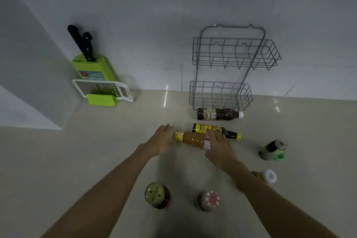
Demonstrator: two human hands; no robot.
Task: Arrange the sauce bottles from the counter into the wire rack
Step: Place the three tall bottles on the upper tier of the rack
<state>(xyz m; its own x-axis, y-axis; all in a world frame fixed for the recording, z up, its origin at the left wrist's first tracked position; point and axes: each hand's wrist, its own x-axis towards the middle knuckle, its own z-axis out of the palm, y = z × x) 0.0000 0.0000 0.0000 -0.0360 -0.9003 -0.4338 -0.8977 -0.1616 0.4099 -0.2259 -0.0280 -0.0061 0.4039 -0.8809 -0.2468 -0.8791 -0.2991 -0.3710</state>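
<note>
A grey two-tier wire rack (229,67) stands against the back wall with both shelves bare. Before it three bottles lie on their sides: a dark one with a white cap (219,114), a yellow-labelled dark one (210,128), and an orange-brown sauce bottle (191,139). My left hand (163,140) is open at the orange bottle's base end, fingers spread. My right hand (220,146) lies over its neck end, fingers extended. Whether either hand grips the bottle is unclear.
A green-capped bottle (272,149) lies at the right, a white-capped bottle (267,176) is partly behind my right forearm. Two upright jars stand near me, one green-lidded (156,194), one red-and-white-lidded (209,200). A green knife block (92,67) with a grater stands back left.
</note>
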